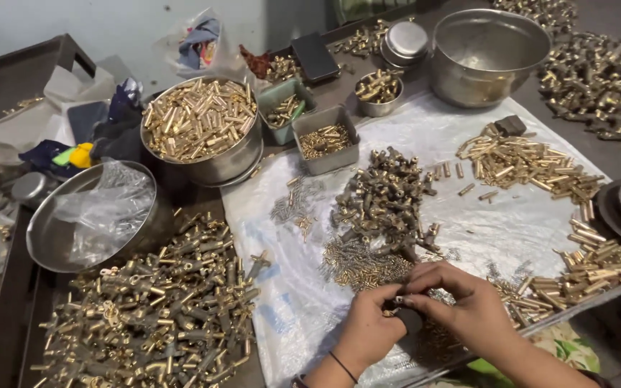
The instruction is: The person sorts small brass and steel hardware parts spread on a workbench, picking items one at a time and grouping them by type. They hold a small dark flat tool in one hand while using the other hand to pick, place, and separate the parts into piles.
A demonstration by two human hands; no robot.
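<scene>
My left hand (369, 327) and my right hand (461, 305) meet at the near edge of a white plastic sheet (497, 226), fingertips pinched together on a small brass fitting (395, 305). Just beyond the fingers lies a heap of small brass screws (361, 266), and behind it a pile of darker brass fittings (386, 197). Loose brass tubes (522, 162) lie at the sheet's right side.
A big heap of assembled brass parts (152, 316) fills the lower left. A steel bowl of brass tubes (203, 126), a steel bowl holding a plastic bag (88, 215), two grey trays (325, 140), a small steel cup (378, 90) and an empty steel bowl (486, 54) stand behind.
</scene>
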